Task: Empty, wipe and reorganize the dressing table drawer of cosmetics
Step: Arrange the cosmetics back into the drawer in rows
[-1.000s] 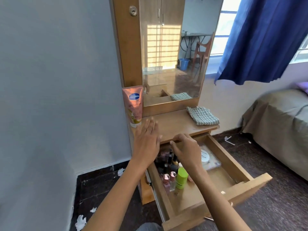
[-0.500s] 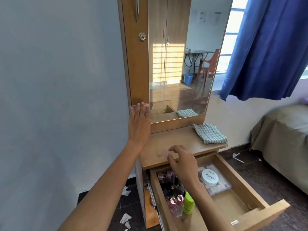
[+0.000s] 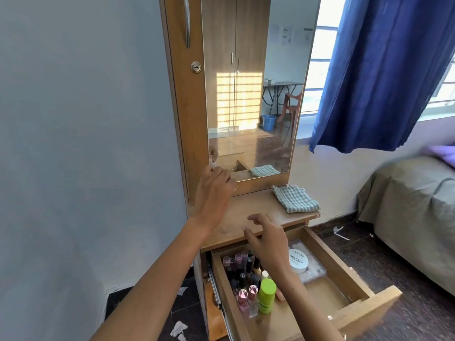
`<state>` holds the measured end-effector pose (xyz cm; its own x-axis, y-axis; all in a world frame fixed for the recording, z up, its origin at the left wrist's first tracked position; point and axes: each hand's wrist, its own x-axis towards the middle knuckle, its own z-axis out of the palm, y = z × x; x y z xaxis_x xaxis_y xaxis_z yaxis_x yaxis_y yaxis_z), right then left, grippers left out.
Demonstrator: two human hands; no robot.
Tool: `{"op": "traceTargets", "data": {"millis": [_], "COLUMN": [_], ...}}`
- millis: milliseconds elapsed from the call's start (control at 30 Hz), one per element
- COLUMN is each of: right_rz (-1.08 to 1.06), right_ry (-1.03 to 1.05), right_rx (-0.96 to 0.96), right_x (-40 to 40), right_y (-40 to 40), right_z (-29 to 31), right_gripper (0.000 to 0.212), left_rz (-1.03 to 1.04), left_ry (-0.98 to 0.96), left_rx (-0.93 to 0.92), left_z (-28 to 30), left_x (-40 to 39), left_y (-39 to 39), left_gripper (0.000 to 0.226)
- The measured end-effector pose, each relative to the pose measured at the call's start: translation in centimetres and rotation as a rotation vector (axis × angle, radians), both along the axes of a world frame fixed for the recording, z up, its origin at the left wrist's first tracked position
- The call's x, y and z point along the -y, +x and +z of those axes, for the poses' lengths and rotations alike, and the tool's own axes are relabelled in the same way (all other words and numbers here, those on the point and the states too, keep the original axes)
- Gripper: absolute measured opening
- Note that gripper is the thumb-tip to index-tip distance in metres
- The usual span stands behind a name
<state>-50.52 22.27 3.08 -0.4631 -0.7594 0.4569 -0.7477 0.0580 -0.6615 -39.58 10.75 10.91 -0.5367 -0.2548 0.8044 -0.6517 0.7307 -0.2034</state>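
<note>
Dressing-table counter (image 3: 246,210) above the pulled-out drawer (image 3: 327,295), which holds upright bottles, a green bottle (image 3: 267,295) and a white nail-polish jar (image 3: 298,260). Checked cloth (image 3: 294,198) on the counter. Left hand (image 3: 213,190) raised by the mirror, grip unclear; right hand (image 3: 267,239) relaxed, empty, over the drawer.

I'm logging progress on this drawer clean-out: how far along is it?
Early. Done: the drawer is pulled open. In hand: the left hand is up by the mirror, the right hand over the bottles, holding nothing. Left: bottles and jar remain inside; the cloth lies folded, unused.
</note>
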Motion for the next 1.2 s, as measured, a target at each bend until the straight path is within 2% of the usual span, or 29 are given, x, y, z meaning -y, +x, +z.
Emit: {"op": "traceTargets", "data": {"millis": [100,333,467,667,767,867,967,1067,1200], "right_rz": [0.010,-0.034,-0.013,0.043,0.028,-0.028,-0.101,-0.155,-0.242], "right_ry": [-0.082,-0.172,-0.203,-0.084,-0.021,0.006,0.052,0.120,0.180], "right_rx": [-0.029,-0.040,-0.032,-0.050,-0.088,-0.095,-0.047,0.009,0.155], "right_x": [-0.6,-3.9,-6.4,-8.6,-9.0,-9.3,-9.7,-10.2,-10.9], "right_y": [-0.3,-2.5,-4.3,-6.6,-6.8,-6.9,-7.3,-7.8,-8.4], "right_z": [0.6,1.1,1.7,2.7,2.6,2.4,1.9,1.2,0.2], "right_gripper": [0.038,0.055,0.055,0.029,0.024,0.025,0.030,0.029,0.033], "left_rz": [-0.077,-0.228,-0.371,-0.499,-0.547,-0.529,-0.449,-0.353,-0.282], "left_ry": [0.056,0.397,0.446,0.560,0.661,0.692,0.643,0.637,0.675], "left_rx": [-0.122,-0.417,-0.375,-0.297,-0.302,-0.314,-0.217,-0.007,0.276], "left_z": [0.2,0.6,0.5,-0.6,-1.6,-2.7,-4.5,-7.5,-11.3], "left_x": [-2.8,-8.2,-9.7,-10.3,-10.5,-10.9,-11.3,-11.4,-11.6], "left_y": [-0.6,-2.6,-3.6,-5.0,-5.4,-5.3,-3.7,-1.6,-0.1], "left_gripper": [0.003,0.004,0.004,0.005,0.006,0.019,0.035,0.046,0.049]}}
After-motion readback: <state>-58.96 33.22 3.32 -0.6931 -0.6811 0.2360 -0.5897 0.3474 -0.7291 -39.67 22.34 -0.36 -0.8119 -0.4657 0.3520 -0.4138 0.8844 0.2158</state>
